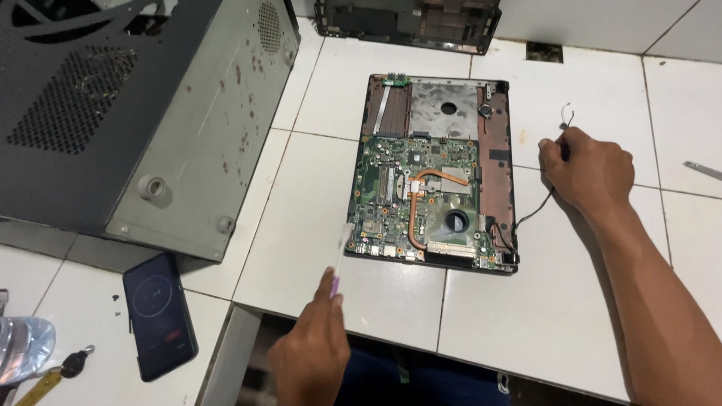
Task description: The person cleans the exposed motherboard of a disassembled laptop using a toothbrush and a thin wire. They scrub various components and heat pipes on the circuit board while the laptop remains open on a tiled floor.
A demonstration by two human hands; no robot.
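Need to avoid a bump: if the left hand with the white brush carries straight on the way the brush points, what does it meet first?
The left hand aims its white toothbrush-like brush up and slightly right. The bristle tip seems already at the lower left edge of the opened laptop's green circuit board, so that comes first; height above it is unclear.

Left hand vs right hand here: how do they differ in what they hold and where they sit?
The left hand grips a thin white toothbrush whose head reaches the near left edge of the opened laptop; the right hand pinches a thin black cable off the laptop's right side. The left hand sits at the table's near edge; the right rests on the white tiles. Both are bare.
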